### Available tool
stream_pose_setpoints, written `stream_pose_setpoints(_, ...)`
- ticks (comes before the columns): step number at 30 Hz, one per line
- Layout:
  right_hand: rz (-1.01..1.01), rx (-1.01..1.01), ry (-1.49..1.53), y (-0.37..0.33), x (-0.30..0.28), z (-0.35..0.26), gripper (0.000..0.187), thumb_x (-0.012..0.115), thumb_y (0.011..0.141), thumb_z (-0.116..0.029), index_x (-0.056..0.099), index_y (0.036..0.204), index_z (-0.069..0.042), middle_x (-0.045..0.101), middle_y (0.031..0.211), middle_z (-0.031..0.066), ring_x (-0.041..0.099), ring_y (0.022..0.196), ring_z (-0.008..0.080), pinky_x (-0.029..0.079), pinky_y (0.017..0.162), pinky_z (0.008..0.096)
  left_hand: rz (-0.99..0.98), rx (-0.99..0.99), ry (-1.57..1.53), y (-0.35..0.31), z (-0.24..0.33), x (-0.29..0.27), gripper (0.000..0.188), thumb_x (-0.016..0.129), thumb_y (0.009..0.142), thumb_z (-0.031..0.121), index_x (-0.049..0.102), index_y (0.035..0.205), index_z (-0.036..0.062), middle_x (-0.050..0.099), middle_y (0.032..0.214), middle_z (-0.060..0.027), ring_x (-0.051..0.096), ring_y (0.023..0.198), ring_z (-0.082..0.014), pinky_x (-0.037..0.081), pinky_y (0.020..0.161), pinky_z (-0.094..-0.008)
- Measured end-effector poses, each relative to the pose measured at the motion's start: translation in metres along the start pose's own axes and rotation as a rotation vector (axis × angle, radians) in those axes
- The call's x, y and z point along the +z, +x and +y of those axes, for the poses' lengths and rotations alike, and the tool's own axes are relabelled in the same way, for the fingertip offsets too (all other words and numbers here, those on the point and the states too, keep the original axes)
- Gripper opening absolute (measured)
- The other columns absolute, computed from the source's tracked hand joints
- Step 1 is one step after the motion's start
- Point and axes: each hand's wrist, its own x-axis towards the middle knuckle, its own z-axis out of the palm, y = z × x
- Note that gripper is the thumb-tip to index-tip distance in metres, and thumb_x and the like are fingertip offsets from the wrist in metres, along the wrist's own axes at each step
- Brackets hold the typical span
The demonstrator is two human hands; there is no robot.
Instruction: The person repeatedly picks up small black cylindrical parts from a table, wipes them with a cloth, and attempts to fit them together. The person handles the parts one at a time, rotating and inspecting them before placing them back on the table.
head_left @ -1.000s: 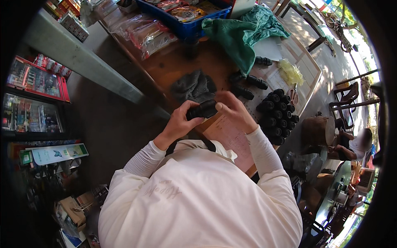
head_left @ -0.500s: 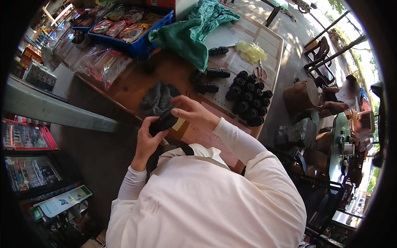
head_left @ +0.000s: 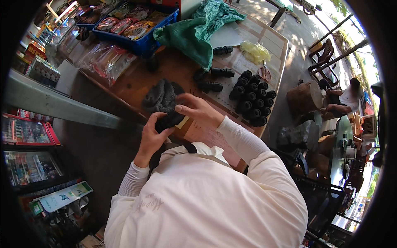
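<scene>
Holding a small black cylinder-shaped piece (head_left: 170, 120) between them, both hands meet at the centre of the frame, just above the white-sleeved chest. The left hand (head_left: 152, 138) has its grip curled around the piece from below, thumb and fingers pressed on its lower end. The right hand (head_left: 198, 110) closes its grip over the piece from the upper right, fingers pinching its top. Just beyond the hands a dark grey cloth (head_left: 161, 96) lies crumpled on the brown table (head_left: 136, 78). To the right of centre a cluster of black cylinders (head_left: 252, 99) stands packed together, with three more lying apart beside it. A green cloth (head_left: 198, 31) is draped at the top centre, next to a blue crate (head_left: 144, 43) of packets at upper left.
</scene>
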Motion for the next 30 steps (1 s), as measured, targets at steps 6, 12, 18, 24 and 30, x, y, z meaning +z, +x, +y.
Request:
stream_pose_setpoints(6,-0.006,-0.050,0.190,-0.003,0.006,0.005,0.052,0.068,0.089,-0.042,0.057,0.124,-0.004,0.065,0.103,0.0091,0.060,0.089,0.0157,0.049,0.078,0.0280,0.027,0.031,0.052,0.000,0.000,-0.003,0.043,0.076,0.075,0.007,0.057,0.114,0.0021,0.065,0.099,-0.0110,0.063,0.091,-0.0188,0.049,0.081,-0.0300)
stream_pose_setpoints(12,-0.023,-0.074,0.241,-0.010,0.002,-0.009,0.044,0.065,0.092,-0.035,0.057,0.125,-0.005,0.062,0.102,0.0046,0.058,0.093,0.0115,0.048,0.081,0.0266,0.028,0.038,0.084,0.005,0.003,0.000,0.045,0.077,0.074,0.008,0.058,0.115,0.0031,0.065,0.100,-0.0110,0.062,0.094,-0.0199,0.049,0.084,-0.0309)
stream_pose_setpoints(18,-0.143,0.093,0.260,-0.003,0.000,-0.010,0.046,0.062,0.096,-0.030,0.050,0.133,-0.007,0.057,0.112,0.0037,0.055,0.101,0.0111,0.045,0.092,0.0269,0.043,0.016,0.084,0.003,0.005,0.000,0.044,0.077,0.072,0.009,0.060,0.113,0.0035,0.065,0.103,-0.0142,0.063,0.097,-0.0292,0.049,0.086,-0.0352)
stream_pose_setpoints(24,-0.151,0.048,0.144,0.004,0.000,-0.004,0.040,0.061,0.096,-0.028,0.053,0.129,-0.005,0.058,0.109,0.0032,0.055,0.103,0.0108,0.043,0.093,0.0254,0.047,0.118,0.206,0.001,0.000,0.000,0.046,0.077,0.075,0.010,0.059,0.118,0.0041,0.065,0.107,-0.0133,0.064,0.098,-0.0229,0.051,0.084,-0.0314)
stream_pose_setpoints(30,-0.099,0.146,0.342,-0.003,0.008,-0.019,0.037,0.061,0.097,-0.033,0.059,0.120,-0.004,0.059,0.105,0.0026,0.056,0.099,0.0108,0.045,0.088,0.0236,0.085,0.067,0.180,-0.002,0.000,-0.002,0.044,0.077,0.071,0.011,0.062,0.112,0.0077,0.065,0.106,-0.0122,0.061,0.101,-0.0319,0.049,0.090,-0.0389)
